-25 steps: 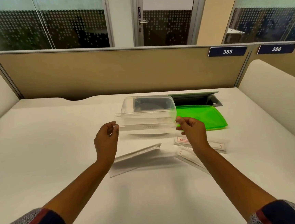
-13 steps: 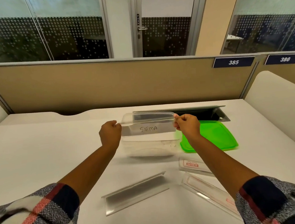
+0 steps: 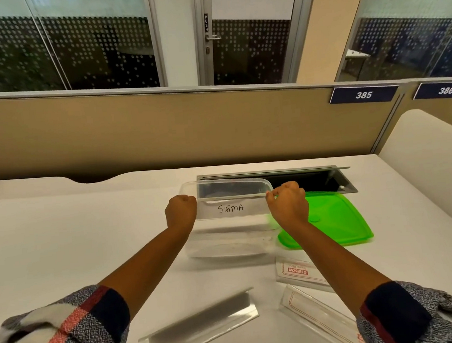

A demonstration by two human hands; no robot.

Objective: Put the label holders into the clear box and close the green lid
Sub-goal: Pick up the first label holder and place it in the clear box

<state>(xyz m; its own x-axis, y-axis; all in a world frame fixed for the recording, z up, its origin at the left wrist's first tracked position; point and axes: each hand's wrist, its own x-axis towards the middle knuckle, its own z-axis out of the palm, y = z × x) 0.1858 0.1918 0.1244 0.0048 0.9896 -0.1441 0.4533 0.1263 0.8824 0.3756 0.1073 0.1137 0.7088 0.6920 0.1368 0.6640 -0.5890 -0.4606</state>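
Note:
A clear label holder (image 3: 231, 209) with a white card reading SIGMA stands upright over the open clear box (image 3: 226, 246) in the middle of the table. My left hand (image 3: 181, 213) grips its left end and my right hand (image 3: 287, 203) pinches its right end. The green lid (image 3: 335, 217) lies flat just right of the box. Three more clear label holders lie near me: a grey-backed one (image 3: 202, 322), one with a red GEMSON card (image 3: 296, 270), and one with a red border (image 3: 313, 310) partly under my right arm.
A dark open cable tray (image 3: 302, 181) is sunk into the table behind the box and lid. A tan partition (image 3: 161, 130) with number plates 385 and 386 closes the far edge. A white side panel (image 3: 431, 153) stands at the right.
My hands carried the SIGMA holder away from me, turned it upright and brought it over the box. The camera view tilted up and moved closer.

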